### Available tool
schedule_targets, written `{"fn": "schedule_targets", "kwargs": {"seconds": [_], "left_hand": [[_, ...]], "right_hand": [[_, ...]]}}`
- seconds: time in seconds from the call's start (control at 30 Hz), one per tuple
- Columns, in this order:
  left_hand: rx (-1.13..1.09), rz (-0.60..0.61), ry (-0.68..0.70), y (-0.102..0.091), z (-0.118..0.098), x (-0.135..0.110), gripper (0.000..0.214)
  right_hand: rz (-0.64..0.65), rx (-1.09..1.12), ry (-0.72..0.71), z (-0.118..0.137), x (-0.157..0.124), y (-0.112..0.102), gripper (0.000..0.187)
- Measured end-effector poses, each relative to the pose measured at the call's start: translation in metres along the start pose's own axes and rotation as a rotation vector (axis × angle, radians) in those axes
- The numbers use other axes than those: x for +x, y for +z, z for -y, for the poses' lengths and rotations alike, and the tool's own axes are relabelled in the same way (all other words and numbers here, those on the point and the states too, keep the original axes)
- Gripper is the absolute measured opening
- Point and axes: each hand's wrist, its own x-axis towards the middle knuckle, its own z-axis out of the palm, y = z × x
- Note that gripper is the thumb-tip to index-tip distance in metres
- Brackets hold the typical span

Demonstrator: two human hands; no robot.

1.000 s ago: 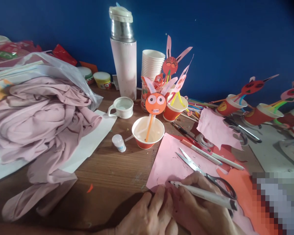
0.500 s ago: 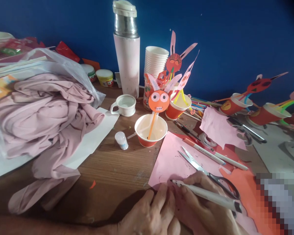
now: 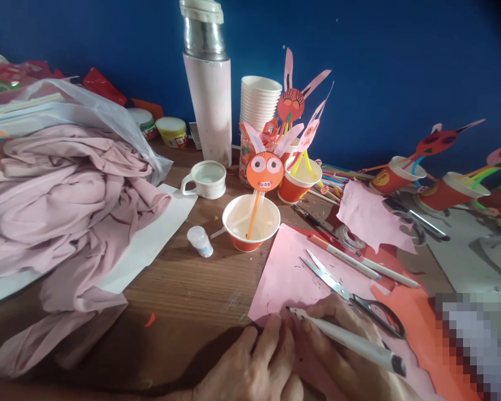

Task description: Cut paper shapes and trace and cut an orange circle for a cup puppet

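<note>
In my right hand (image 3: pixel 346 345) is a white marker (image 3: pixel 354 337) with a dark end cap, its dark tip close to the pink paper (image 3: pixel 284 267). Beside it my left hand (image 3: pixel 254 362) presses the near part of that sheet, fingers bent and close together; its fingertips lie just short of the marker tip. A faint curved line shows on the paper there. Scissors (image 3: pixel 329 278) with black handles rest on the sheet, blades slightly apart, just beyond my right hand. Orange paper (image 3: pixel 417 328) lies to the right.
A paper cup (image 3: pixel 250 242) with an orange rabbit-face figure stands ahead, beside a small white-capped bottle (image 3: pixel 200 242) and a mug (image 3: pixel 209 181). Behind are a tall flask (image 3: pixel 209 106) and stacked cups (image 3: pixel 259 100). Pink cloth (image 3: pixel 75 189) covers the left. More figure cups (image 3: pixel 390 175) stand right.
The view has shifted slightly, so the table things sit a little farther left. The marker's rear end has moved a little within the grip; both hands stay at the pink paper.
</note>
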Motion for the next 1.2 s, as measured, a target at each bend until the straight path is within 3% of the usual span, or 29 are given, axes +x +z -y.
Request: {"fn": "schedule_targets", "kwargs": {"seconds": [0.3, 0.4, 0.87, 1.03, 1.2], "left_hand": [[-0.037, -0.019, -0.051, 0.0, -0.003, 0.005, 0.01], [-0.052, 0.025, -0.056, -0.002, -0.002, 0.009, 0.011], [-0.1, -0.011, -0.073, 0.0, -0.004, 0.011, 0.017], [-0.096, -0.032, -0.098, 0.0, -0.005, 0.01, 0.02], [-0.094, 0.012, -0.072, -0.003, -0.006, 0.008, 0.02]], "right_hand": [[-0.053, -0.085, -0.014, -0.011, -0.004, 0.003, 0.022], [-0.059, -0.095, -0.009, -0.011, -0.005, 0.003, 0.021], [0.018, -0.009, -0.07, -0.003, 0.002, -0.003, 0.019], [0.02, 0.049, 0.063, 0.004, 0.001, -0.001, 0.023], [-0.05, 0.11, 0.074, 0.008, 0.0, -0.001, 0.02]]}}
